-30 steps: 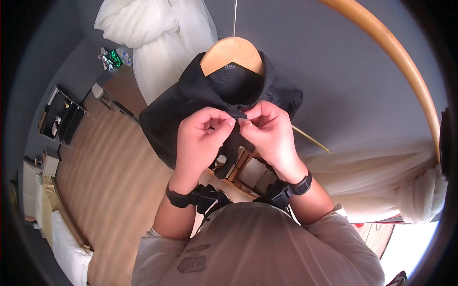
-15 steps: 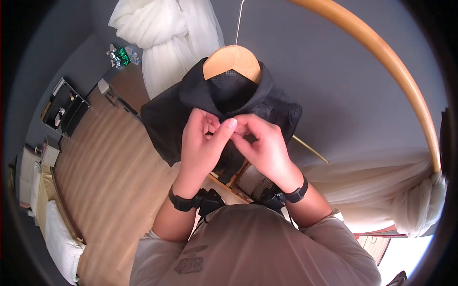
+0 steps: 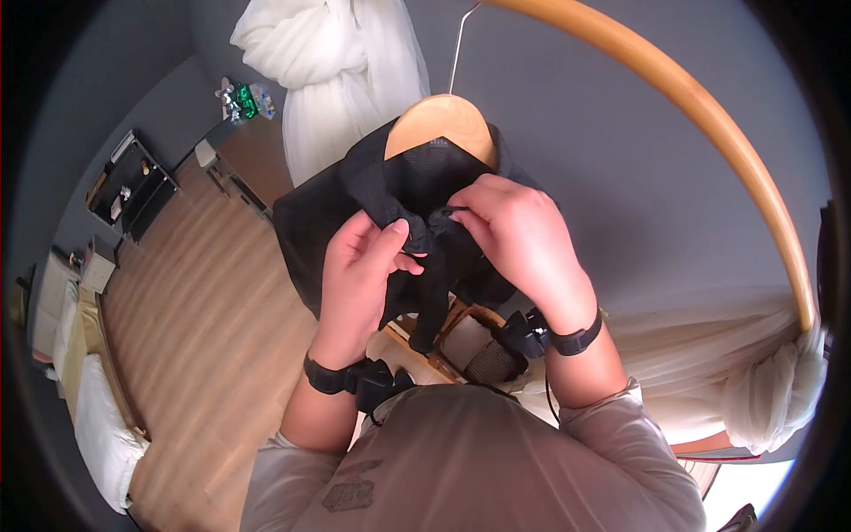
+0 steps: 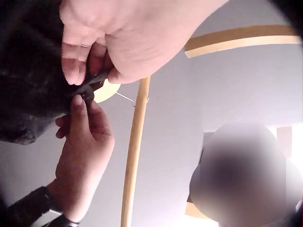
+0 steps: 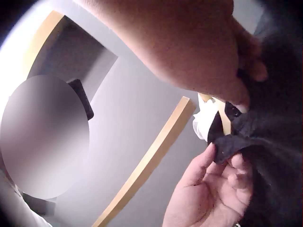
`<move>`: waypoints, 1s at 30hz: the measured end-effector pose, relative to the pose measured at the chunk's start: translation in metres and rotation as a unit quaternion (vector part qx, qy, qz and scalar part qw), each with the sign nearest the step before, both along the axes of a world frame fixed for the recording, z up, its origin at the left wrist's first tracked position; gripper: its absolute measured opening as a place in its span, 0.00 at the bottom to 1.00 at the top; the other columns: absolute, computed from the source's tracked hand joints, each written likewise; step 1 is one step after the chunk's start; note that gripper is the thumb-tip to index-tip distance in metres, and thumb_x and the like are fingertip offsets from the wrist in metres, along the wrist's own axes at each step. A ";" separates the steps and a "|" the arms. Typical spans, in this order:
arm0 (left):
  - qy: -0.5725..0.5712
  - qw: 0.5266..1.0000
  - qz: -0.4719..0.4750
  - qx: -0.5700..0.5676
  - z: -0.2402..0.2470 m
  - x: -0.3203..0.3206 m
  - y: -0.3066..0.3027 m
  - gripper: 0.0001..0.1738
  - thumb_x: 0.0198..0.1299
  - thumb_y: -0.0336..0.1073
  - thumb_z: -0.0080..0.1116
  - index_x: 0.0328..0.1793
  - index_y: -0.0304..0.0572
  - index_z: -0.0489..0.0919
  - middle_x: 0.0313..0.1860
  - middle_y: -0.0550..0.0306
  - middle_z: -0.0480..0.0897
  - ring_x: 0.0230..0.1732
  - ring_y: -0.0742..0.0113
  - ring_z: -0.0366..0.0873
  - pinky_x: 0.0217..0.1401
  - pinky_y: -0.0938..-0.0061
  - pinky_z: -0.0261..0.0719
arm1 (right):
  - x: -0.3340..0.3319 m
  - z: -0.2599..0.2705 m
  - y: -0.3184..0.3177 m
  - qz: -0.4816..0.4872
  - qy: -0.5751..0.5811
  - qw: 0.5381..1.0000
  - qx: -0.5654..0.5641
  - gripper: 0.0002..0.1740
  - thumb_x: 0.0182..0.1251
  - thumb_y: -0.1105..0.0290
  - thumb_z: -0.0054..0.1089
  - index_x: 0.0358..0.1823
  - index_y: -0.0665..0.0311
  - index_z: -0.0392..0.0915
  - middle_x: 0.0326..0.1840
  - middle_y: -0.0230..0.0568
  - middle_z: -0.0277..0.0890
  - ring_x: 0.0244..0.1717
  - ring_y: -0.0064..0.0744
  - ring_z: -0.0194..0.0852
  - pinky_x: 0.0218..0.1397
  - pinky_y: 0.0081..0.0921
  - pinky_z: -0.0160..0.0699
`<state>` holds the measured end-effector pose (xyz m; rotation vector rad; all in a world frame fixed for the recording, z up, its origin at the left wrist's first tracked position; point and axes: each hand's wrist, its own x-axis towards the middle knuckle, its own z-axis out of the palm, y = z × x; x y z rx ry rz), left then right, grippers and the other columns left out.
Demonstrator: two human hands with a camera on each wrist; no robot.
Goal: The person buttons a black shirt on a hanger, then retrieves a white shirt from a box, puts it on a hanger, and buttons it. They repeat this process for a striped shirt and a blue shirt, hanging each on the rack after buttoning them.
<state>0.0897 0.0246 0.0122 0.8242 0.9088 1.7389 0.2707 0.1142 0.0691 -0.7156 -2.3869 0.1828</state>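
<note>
A black collared shirt hangs on a wooden hanger, its neck opening facing me. My left hand pinches one front edge just below the collar, thumb on top. On the other front edge, the fingertips of my right hand pinch the dark cloth. A small gap shows between the two hands. In the right wrist view, a round dark button sits by the right fingertips, and the left hand holds a flap of the cloth between thumb and fingers.
A curved wooden rail carries the hanger's metal hook. White gauzy curtain is bunched behind the shirt, with more fabric at the right. Below stands a wooden-framed basket. A bed lies at far left.
The hands, close together at the collar before, have drawn apart, the right one moving rightward and the left slightly left. The two front edges now show separately. The head view has shifted.
</note>
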 end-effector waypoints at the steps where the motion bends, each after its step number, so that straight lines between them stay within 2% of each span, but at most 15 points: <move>1: -0.003 1.000 -0.009 0.007 -0.002 0.000 -0.001 0.05 0.75 0.31 0.60 0.49 0.37 0.83 0.40 0.60 0.87 0.38 0.75 0.84 0.40 0.73 0.86 | 0.001 0.001 0.000 0.010 0.020 1.000 -0.017 0.07 0.64 0.71 0.68 0.42 0.64 0.86 0.38 0.45 0.83 0.41 0.52 0.84 0.44 0.43 0.83; 3: -0.009 0.999 -0.028 0.020 -0.005 -0.002 -0.003 0.07 0.76 0.31 0.57 0.50 0.36 0.83 0.44 0.56 0.89 0.42 0.70 0.88 0.45 0.70 0.89 | 0.002 0.007 -0.002 0.033 0.046 0.996 -0.062 0.07 0.63 0.72 0.68 0.40 0.66 0.86 0.36 0.48 0.84 0.40 0.55 0.84 0.44 0.45 0.82; 5: -0.001 0.999 -0.039 0.012 0.002 0.003 -0.006 0.08 0.77 0.31 0.57 0.50 0.35 0.84 0.44 0.55 0.89 0.43 0.70 0.88 0.49 0.68 0.90 | 0.004 0.014 -0.008 0.032 0.044 0.992 -0.110 0.07 0.63 0.72 0.68 0.39 0.68 0.85 0.35 0.50 0.84 0.40 0.57 0.83 0.44 0.44 0.82; 8: 0.000 0.998 -0.054 0.017 0.003 0.010 -0.009 0.09 0.77 0.32 0.57 0.49 0.33 0.84 0.43 0.54 0.88 0.44 0.69 0.88 0.53 0.66 0.91 | 0.008 0.032 -0.013 0.021 -0.006 0.983 -0.182 0.07 0.63 0.73 0.68 0.39 0.70 0.85 0.34 0.53 0.84 0.38 0.57 0.84 0.43 0.41 0.82; 11: 0.004 0.998 -0.051 0.028 0.003 0.015 -0.007 0.09 0.77 0.32 0.57 0.48 0.32 0.84 0.43 0.53 0.88 0.44 0.68 0.88 0.55 0.64 0.91 | 0.012 0.029 -0.008 0.085 0.033 0.969 -0.229 0.08 0.65 0.74 0.67 0.42 0.70 0.85 0.34 0.54 0.84 0.37 0.58 0.84 0.42 0.41 0.81; 14: 0.012 0.998 -0.043 0.041 0.003 0.017 -0.005 0.09 0.77 0.32 0.57 0.47 0.32 0.84 0.43 0.53 0.88 0.44 0.67 0.88 0.56 0.64 0.91 | 0.010 0.018 -0.007 0.092 0.079 0.966 -0.229 0.08 0.67 0.74 0.67 0.44 0.70 0.85 0.28 0.48 0.81 0.30 0.43 0.82 0.36 0.36 0.77; 17: 0.015 0.998 -0.029 0.058 0.002 0.018 -0.004 0.10 0.77 0.32 0.58 0.46 0.31 0.84 0.43 0.52 0.88 0.44 0.67 0.88 0.56 0.64 0.91 | 0.011 0.011 -0.009 0.048 0.128 0.928 -0.345 0.08 0.69 0.74 0.67 0.45 0.71 0.84 0.25 0.35 0.76 0.27 0.23 0.74 0.31 0.27 0.71; 20: 0.033 0.997 -0.005 0.072 0.000 0.021 -0.002 0.10 0.77 0.31 0.58 0.45 0.31 0.84 0.42 0.52 0.88 0.43 0.66 0.88 0.55 0.65 0.90 | 0.011 0.011 -0.013 0.036 0.148 0.903 -0.402 0.05 0.74 0.75 0.65 0.46 0.68 0.83 0.35 0.24 0.79 0.36 0.12 0.74 0.41 0.16 0.77; 23: 0.049 0.995 0.008 0.083 0.002 0.023 -0.001 0.10 0.76 0.31 0.59 0.45 0.30 0.85 0.41 0.52 0.88 0.41 0.65 0.89 0.55 0.65 0.90 | 0.010 0.008 -0.016 0.041 0.177 0.902 -0.393 0.04 0.74 0.75 0.65 0.46 0.67 0.82 0.37 0.24 0.80 0.35 0.12 0.74 0.41 0.16 0.77; 26: 0.050 0.995 0.007 0.083 0.000 0.023 0.002 0.09 0.75 0.31 0.60 0.45 0.30 0.85 0.41 0.52 0.88 0.40 0.64 0.89 0.54 0.66 0.90 | 0.005 0.004 -0.016 0.057 0.227 0.895 -0.378 0.05 0.72 0.74 0.67 0.42 0.69 0.83 0.24 0.23 0.72 0.27 0.11 0.64 0.30 0.20 0.65; 30: 0.045 0.996 -0.001 0.080 -0.008 0.022 0.008 0.09 0.75 0.30 0.61 0.45 0.30 0.85 0.41 0.53 0.88 0.41 0.65 0.89 0.55 0.67 0.90 | 0.008 0.003 -0.011 0.023 0.177 0.915 -0.362 0.06 0.71 0.72 0.67 0.41 0.69 0.84 0.23 0.26 0.73 0.26 0.13 0.65 0.30 0.22 0.66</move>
